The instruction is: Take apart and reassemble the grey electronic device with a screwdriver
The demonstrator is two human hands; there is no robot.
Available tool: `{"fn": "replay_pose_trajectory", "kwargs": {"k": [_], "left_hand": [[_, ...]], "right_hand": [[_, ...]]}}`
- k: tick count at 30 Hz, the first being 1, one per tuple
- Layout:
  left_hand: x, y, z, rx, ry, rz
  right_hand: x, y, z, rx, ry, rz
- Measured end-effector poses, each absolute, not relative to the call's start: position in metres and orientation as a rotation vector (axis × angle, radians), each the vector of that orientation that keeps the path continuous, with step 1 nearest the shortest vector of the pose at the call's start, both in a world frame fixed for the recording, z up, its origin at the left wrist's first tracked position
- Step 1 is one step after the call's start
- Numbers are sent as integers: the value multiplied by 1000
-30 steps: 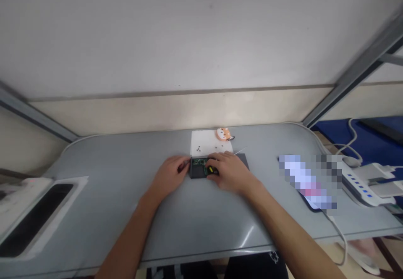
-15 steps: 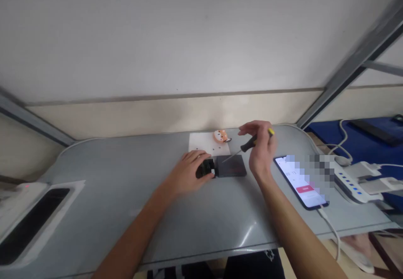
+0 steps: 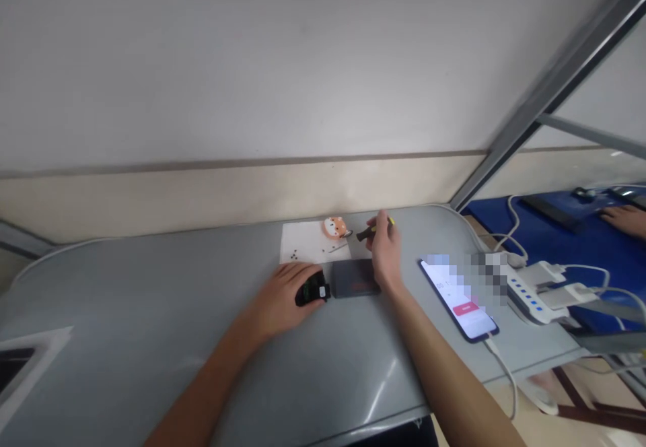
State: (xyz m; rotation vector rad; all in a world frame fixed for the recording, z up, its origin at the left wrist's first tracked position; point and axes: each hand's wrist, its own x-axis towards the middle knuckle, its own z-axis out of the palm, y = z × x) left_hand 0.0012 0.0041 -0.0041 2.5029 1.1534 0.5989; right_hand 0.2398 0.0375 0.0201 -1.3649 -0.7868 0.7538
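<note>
My left hand (image 3: 275,305) rests on the table with thumb and fingers closed around a small black device (image 3: 310,290). Faint green marks and a white part show on the device, the rest being covered by my hand. In my right hand (image 3: 386,252) is a screwdriver (image 3: 365,233) with a black and yellow handle. Its shaft points left over a white sheet of paper (image 3: 303,237). Several tiny dark screws (image 3: 294,254) lie on the sheet. Between my hands sits a flat dark grey box (image 3: 354,279), its right end beside my right wrist.
An orange and white animal-faced trinket (image 3: 334,227) sits at the paper's back right corner. To the right are a lit phone (image 3: 461,302) on a charging cable and a white power strip (image 3: 527,295) with plugs. Another person's hand (image 3: 626,220) rests on a blue surface (image 3: 570,231).
The view has turned right. The screwdriver tip has gone from above the dark box to over the paper. My left hand keeps its hold on the black device.
</note>
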Motion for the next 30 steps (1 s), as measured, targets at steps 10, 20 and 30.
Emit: {"fn": "replay_pose_trajectory", "kwargs": {"k": [10, 20, 30], "left_hand": [[1, 7, -7, 2501, 1132, 588], [1, 6, -4, 2490, 1143, 560], [5, 3, 0, 2472, 1166, 764]], "right_hand": [[239, 37, 15, -1462, -1097, 573], [225, 35, 12, -1361, -816, 782], [232, 39, 12, -1357, -705, 909]]}}
